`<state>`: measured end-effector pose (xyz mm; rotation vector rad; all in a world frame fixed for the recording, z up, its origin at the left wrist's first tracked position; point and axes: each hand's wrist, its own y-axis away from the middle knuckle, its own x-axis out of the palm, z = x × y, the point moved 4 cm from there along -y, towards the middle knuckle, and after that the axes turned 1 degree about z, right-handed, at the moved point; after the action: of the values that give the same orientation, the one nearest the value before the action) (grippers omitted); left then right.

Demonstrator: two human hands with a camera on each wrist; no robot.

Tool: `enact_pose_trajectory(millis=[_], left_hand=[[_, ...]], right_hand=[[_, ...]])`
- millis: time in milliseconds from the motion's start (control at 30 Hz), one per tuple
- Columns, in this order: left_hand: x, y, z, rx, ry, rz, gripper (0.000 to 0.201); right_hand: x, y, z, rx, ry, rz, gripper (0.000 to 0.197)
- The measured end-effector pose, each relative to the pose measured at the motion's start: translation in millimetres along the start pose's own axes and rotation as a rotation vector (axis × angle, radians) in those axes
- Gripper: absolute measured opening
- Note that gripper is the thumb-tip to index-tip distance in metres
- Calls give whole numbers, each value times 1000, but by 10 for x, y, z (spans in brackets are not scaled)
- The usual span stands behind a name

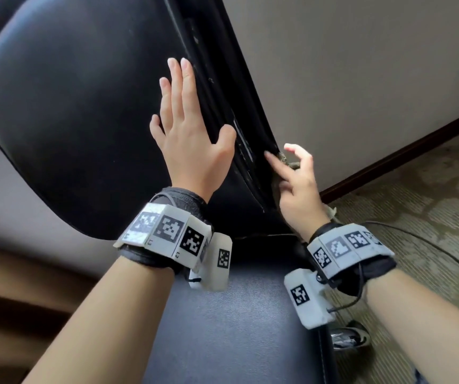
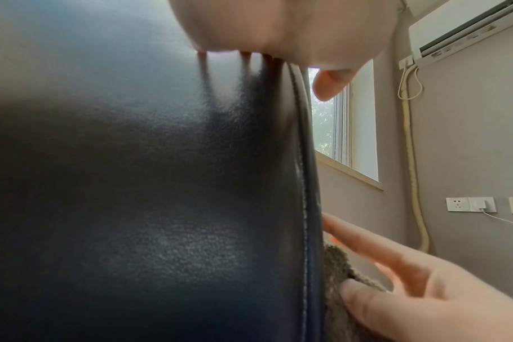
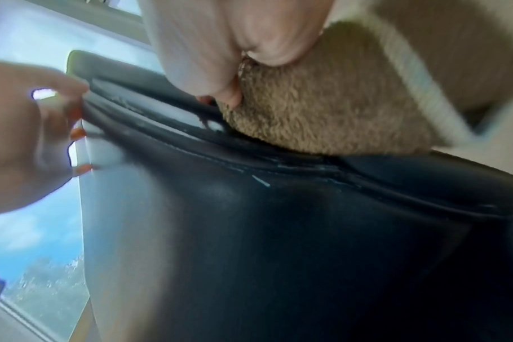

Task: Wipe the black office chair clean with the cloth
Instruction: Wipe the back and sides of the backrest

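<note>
The black office chair fills the head view, its backrest (image 1: 84, 120) upper left and its seat (image 1: 236, 314) below. My left hand (image 1: 189, 128) lies flat on the front of the backrest with straight fingers, near the right edge. My right hand (image 1: 297, 184) is at that worn right edge and pinches a brown fluffy cloth (image 1: 285, 160) against it, index finger stretched along the seam. In the left wrist view the cloth (image 2: 337, 266) sits behind the backrest edge (image 2: 305, 208) under my right thumb. In the right wrist view the cloth (image 3: 322, 104) bunches on the cracked edge trim (image 3: 278, 166).
A grey wall with a dark baseboard (image 1: 402, 153) stands right of the chair, above patterned carpet (image 1: 430, 203). A thin cable (image 1: 416, 239) runs over the carpet. A chrome part of the chair base (image 1: 350, 338) shows beside the seat. A window (image 2: 337, 127) and wall sockets (image 2: 469, 204) lie beyond.
</note>
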<state>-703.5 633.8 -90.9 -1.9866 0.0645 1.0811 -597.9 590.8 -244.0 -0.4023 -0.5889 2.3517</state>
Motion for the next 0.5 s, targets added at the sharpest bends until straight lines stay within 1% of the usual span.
enact_pose_trajectory(millis=[33, 100, 233, 300, 333, 400, 467, 500], left_hand=[[-5, 2, 5, 1, -4, 7, 84], [-14, -1, 13, 7, -12, 14, 85], [-15, 3, 11, 13, -11, 17, 84], [-9, 0, 6, 13, -6, 12, 84], [-7, -2, 5, 13, -4, 6, 84], [1, -3, 13, 13, -2, -6, 84], [15, -6, 14, 8, 2, -14, 84], [17, -5, 10, 5, 5, -16, 84]], right_hand=[[-29, -27, 23, -1, 20, -34, 66], [-93, -6, -12, 19, 43, -83, 59], [-175, 83, -230, 138, 37, -181, 41], [-199, 49, -272, 135, 8, -225, 36], [-194, 47, -264, 119, 11, -230, 34], [-136, 98, -257, 125, 5, -191, 36], [-66, 157, -283, 198, -32, -139, 43], [-51, 160, -310, 231, -50, -150, 43]])
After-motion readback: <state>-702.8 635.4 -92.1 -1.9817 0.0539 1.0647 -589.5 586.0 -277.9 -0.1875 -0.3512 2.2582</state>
